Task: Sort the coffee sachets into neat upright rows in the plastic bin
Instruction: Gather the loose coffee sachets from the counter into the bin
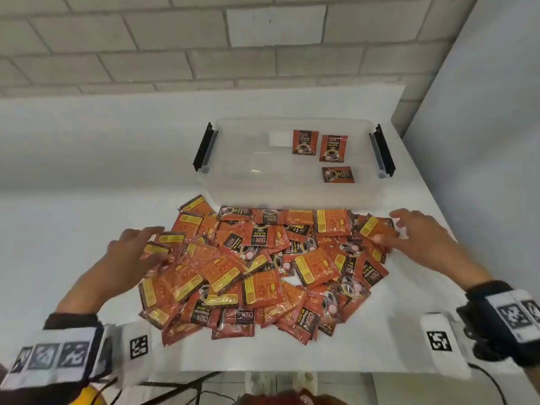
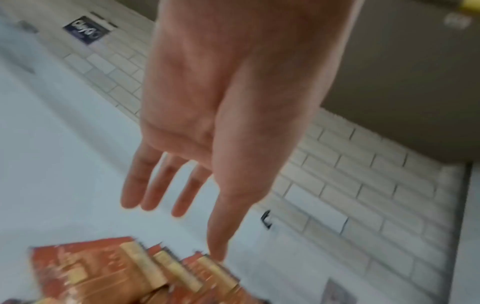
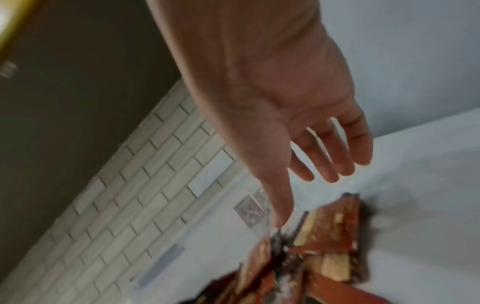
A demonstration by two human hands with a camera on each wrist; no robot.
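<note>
Worktop: white, carries everything. Progress, judged from layout: barely started. Nearly all stock is still outside the bin, no row formed yet.

Pile of coffee sachets: big loose heap, centre of the head view, running from about 9 o'clock to 3 o'clock just below the bin's near wall. Orange/red/black packets, mixed face-up and face-down, overlapping at all angles. Too many to count.

Plastic bin: clear, black latch at each end, sits at 12 o'clock from the pile, near edge just beside the top row of packets. Mostly bare floor inside.

Sachets in the bin: only 3, at approx 2 o'clock inside the bin. Two seem to lean against the far wall, label readable; third, at the bin's 4 o'clock, lies flat w/ label turned sideways. Apart from each other, not a neat row. Left to do: basically the whole heap, plus squaring up these 3.

Left hand: at 9 o'clock edge of pile, fingers straight and slightly spread; fingertips rest on the outer packets, nothing gripped. Wrist view agrees though blurred: thumb tip touching a packet edge.

Right hand: at 3 o'clock edge, fingers extended and fanned, thumb tip on a yellow-labelled packet; no pinch visible. Looks like both hands bracket the heap from its two sides.
</note>
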